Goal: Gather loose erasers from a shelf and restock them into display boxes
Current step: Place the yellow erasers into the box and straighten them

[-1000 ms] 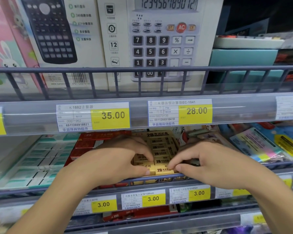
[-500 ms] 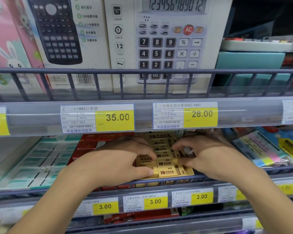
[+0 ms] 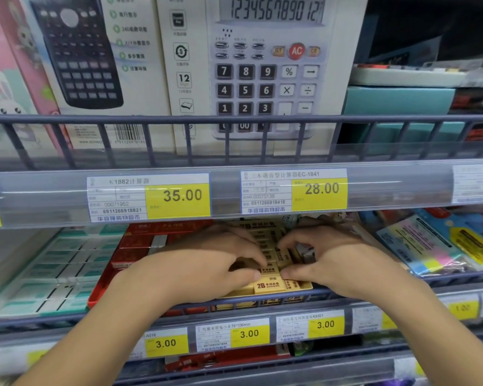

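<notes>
Tan 2B erasers (image 3: 268,285) fill a yellow box (image 3: 304,285) at the shelf's (image 3: 39,320) front edge, long sides running left to right, labels up. Left hand (image 3: 207,263) and right hand (image 3: 338,260) pinch erasers with curled fingertips.

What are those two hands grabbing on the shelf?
Both the left hand and right hand pinch yellow 2B erasers in the display box, fingertips on their top edges.
</notes>
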Motion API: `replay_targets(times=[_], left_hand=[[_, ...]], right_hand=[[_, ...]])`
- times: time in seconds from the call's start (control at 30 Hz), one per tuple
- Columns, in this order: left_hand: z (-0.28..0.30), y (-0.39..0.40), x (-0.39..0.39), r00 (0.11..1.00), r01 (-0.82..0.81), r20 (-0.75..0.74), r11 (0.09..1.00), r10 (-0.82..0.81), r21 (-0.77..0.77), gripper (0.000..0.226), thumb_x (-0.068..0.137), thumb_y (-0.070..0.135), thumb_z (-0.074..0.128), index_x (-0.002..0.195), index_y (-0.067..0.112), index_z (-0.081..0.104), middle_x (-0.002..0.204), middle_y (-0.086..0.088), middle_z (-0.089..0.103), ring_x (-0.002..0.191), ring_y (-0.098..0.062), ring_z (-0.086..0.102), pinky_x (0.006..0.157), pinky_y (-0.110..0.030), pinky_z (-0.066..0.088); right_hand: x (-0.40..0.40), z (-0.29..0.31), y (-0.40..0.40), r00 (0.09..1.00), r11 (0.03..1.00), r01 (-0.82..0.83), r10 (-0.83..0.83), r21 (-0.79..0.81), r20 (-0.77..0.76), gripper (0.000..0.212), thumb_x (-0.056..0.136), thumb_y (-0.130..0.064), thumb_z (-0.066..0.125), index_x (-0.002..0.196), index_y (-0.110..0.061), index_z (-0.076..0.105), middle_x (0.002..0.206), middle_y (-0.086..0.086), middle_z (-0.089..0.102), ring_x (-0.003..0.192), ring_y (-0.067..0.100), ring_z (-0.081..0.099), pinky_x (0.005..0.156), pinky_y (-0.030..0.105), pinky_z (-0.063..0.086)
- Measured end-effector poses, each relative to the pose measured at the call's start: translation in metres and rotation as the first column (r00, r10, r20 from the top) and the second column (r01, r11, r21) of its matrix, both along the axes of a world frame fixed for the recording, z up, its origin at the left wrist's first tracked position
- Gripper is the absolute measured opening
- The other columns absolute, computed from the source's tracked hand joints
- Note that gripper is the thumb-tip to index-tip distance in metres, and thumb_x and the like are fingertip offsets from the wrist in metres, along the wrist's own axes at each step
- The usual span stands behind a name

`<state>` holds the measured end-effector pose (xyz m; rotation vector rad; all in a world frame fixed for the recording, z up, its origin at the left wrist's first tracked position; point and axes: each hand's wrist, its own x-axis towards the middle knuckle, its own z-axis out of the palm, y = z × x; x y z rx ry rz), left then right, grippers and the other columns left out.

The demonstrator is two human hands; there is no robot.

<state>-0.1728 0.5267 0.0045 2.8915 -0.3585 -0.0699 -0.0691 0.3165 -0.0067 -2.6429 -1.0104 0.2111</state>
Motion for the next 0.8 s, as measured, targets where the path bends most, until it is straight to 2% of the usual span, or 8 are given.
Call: replay_targets(times=[0.13,0.2,0.27,0.33,0.47,0.6,0.73,0.8], left_hand=[[0.003,-0.005,0.000,0.997,-0.077,-0.003,0.997,0.077,0.000,0.046,0.104,0.050,0.052,0.148,0.039,0.050,0.153,0.017,0.045,0.138,-0.006,0.041,0.117,-0.026,0.031],[0.005,-0.008,0.001,0.995,-0.099,0.000,0.995,0.099,0.007,0.048,0.105,0.045,0.052,0.151,0.033,0.048,0.154,0.013,0.046,0.138,-0.006,0.042,0.112,-0.019,0.031],[0.006,-0.009,0.002,0.992,-0.123,-0.011,0.992,0.123,0.034,0.048,0.107,0.043,0.051,0.153,0.030,0.047,0.155,0.011,0.047,0.140,-0.008,0.043,0.112,-0.021,0.031],[0.006,-0.008,0.003,0.990,-0.140,-0.017,0.989,0.141,0.052,0.047,0.107,0.044,0.050,0.152,0.029,0.049,0.155,0.010,0.047,0.140,-0.009,0.043,0.112,-0.023,0.031],[0.003,-0.006,0.006,0.987,-0.156,-0.029,0.986,0.158,0.063,0.047,0.106,0.047,0.050,0.151,0.032,0.050,0.157,0.012,0.045,0.142,-0.008,0.040,0.111,-0.021,0.029],[0.000,-0.004,0.009,0.985,-0.167,-0.027,0.985,0.168,0.046,0.051,0.104,0.055,0.049,0.152,0.038,0.046,0.161,0.017,0.037,0.146,-0.007,0.032,0.117,-0.025,0.026],[0.003,-0.002,0.004,0.981,-0.195,0.011,0.981,0.195,0.006,0.047,0.105,0.055,0.047,0.150,0.043,0.047,0.158,0.022,0.041,0.142,-0.004,0.038,0.111,-0.022,0.030],[0.006,0.006,-0.008,0.968,-0.245,0.048,0.969,0.246,-0.020,0.043,0.104,0.058,0.045,0.147,0.051,0.045,0.151,0.026,0.048,0.127,0.001,0.047,0.099,-0.019,0.036]], right_hand=[[0.005,0.004,-0.005,0.998,0.999,-0.002,-0.001,0.043,0.061,0.059,0.079,-0.064,0.068,0.132,-0.056,0.045,0.134,-0.024,0.054,0.113,0.002,0.053,0.090,0.022,0.045],[0.006,0.006,-0.003,0.997,1.000,-0.011,0.010,0.009,0.080,0.063,0.084,-0.061,0.063,0.140,-0.055,0.036,0.144,-0.022,0.049,0.124,0.007,0.051,0.097,0.026,0.044],[0.006,0.006,0.001,0.997,0.998,-0.022,0.026,-0.053,0.074,0.065,0.087,-0.060,0.060,0.145,-0.054,0.031,0.150,-0.021,0.044,0.132,0.009,0.046,0.096,0.025,0.039],[0.005,0.006,0.003,0.997,0.997,-0.038,0.043,-0.068,0.065,0.064,0.089,-0.060,0.060,0.145,-0.053,0.032,0.150,-0.022,0.043,0.128,0.006,0.046,0.090,0.021,0.036],[0.006,0.005,0.004,0.999,0.999,-0.049,0.049,0.001,0.005,0.058,0.087,-0.060,0.065,0.140,-0.053,0.041,0.141,-0.020,0.051,0.103,-0.003,0.044,0.077,0.013,0.035],[0.006,0.002,0.004,0.999,0.999,-0.045,0.045,0.027,-0.011,0.057,0.087,-0.059,0.065,0.139,-0.050,0.045,0.138,-0.014,0.055,0.113,0.005,0.053,0.088,0.020,0.043],[0.006,-0.001,-0.004,0.999,0.996,-0.051,0.051,0.069,0.008,0.057,0.085,-0.067,0.062,0.137,-0.055,0.042,0.141,-0.021,0.049,0.115,0.003,0.048,0.091,0.022,0.040],[0.005,-0.001,-0.007,0.998,0.992,-0.058,0.054,0.110,0.041,0.056,0.086,-0.067,0.059,0.138,-0.056,0.040,0.142,-0.024,0.048,0.108,-0.001,0.045,0.087,0.020,0.039]])
